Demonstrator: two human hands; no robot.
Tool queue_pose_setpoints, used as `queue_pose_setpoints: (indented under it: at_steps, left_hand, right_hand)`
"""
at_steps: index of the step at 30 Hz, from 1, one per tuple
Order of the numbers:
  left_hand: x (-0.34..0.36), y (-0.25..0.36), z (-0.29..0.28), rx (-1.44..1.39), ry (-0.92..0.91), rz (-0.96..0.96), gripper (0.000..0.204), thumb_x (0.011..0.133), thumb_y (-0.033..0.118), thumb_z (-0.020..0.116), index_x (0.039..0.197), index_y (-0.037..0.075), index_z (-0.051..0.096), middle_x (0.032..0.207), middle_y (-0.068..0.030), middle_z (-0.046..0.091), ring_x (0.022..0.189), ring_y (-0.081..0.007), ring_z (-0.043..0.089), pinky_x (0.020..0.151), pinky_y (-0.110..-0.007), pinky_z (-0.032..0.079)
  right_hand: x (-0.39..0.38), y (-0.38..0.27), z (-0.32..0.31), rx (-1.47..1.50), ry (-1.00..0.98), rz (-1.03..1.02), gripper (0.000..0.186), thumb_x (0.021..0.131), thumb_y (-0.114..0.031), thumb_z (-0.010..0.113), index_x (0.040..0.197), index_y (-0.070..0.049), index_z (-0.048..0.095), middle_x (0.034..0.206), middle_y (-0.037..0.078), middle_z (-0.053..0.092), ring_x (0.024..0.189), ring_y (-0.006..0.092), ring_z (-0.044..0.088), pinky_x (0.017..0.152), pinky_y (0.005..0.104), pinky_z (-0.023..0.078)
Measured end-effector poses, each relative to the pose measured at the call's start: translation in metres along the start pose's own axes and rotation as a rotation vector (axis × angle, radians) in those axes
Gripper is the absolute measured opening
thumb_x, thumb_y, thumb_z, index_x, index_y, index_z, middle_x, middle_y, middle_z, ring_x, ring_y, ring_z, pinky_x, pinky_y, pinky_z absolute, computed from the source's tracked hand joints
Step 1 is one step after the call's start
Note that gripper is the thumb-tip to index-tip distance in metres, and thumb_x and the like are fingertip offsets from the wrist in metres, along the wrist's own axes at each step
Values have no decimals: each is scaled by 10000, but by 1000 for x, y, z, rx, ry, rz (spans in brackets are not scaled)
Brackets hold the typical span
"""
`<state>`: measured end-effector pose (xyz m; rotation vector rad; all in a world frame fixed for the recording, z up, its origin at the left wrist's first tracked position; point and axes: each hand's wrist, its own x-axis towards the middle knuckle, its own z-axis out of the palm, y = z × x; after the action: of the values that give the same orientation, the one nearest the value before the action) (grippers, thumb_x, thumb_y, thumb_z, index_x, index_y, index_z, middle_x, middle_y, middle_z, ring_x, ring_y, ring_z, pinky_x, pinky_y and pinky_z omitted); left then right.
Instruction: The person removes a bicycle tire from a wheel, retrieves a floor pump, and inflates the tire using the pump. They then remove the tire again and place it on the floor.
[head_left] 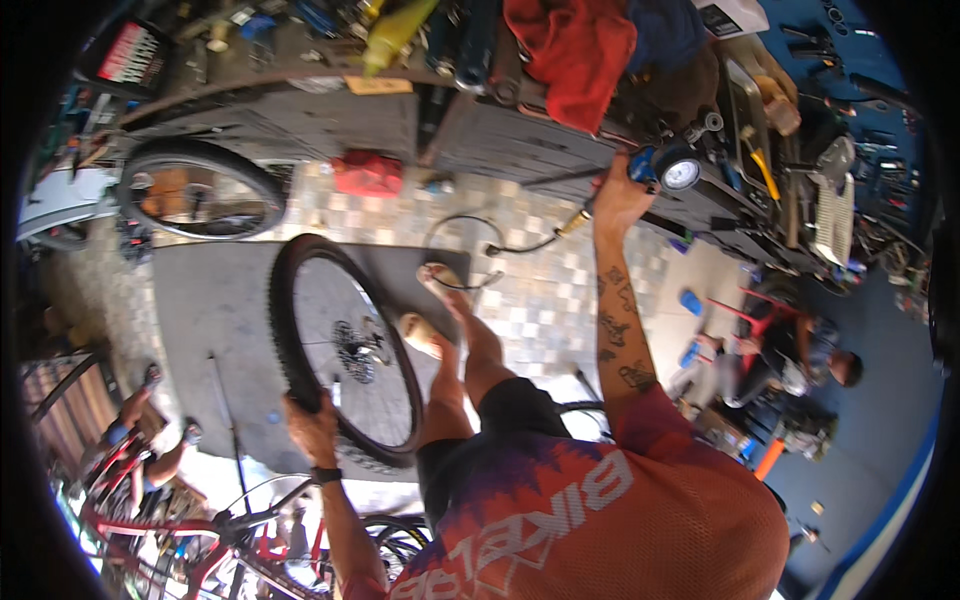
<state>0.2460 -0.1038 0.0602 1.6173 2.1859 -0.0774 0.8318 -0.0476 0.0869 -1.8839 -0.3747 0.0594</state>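
My left hand [314,432] is closed on the near edge of a bicycle wheel [283,330] with a black knobby tyre. The wheel stands beside my legs, with sprockets and a disc rotor [352,350] at its hub. Stretched out to the bench edge, my right hand [624,195] grips a blue tyre inflator [646,165] with a round white-faced gauge [681,175]. A dark hose [530,245] with a brass-coloured fitting hangs below that hand, apart from the wheel. The right fingers are partly hidden behind the inflator.
A workbench [360,125] crosses the far side, bearing a red cloth [575,55], a yellow bottle [400,35] and tools. Another wheel [205,190] leans there near a red bundle [367,173]. A red bicycle frame [200,535] is at lower left; people sit at both sides.
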Motion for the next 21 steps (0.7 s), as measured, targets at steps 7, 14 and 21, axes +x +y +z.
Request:
queue_pose_setpoints:
  at_steps: [7,14,21]
  left_hand:
    - [-120,50,-182,-163,193,222,769,725,328,926,1345,11,600,1034,-192,729,899,-360,709,831,-491,561]
    - [-223,98,-440,-436,443,350,1088,789,460,935,1578,-72,408,1408,-187,586,1220,-292,601,1061,-437,472]
    - [-294,137,-507,-377,719,307,1155,753,493,891,1582,-121,373,1463,-231,543,1327,-325,561,1130,-442,427]
  right_hand:
    - [14,79,-4,337,-97,142,279,991,-149,767,1160,24,628,959,108,723,620,169,675,547,323,561]
    - [31,163,-15,-195,-204,-243,605,887,-327,905,1268,54,628,1198,166,709,917,261,746,868,381,589]
    - [-43,-7,-92,-80,-1271,455,277,967,-303,812,974,-38,730,845,57,761,640,126,682,529,308,515]
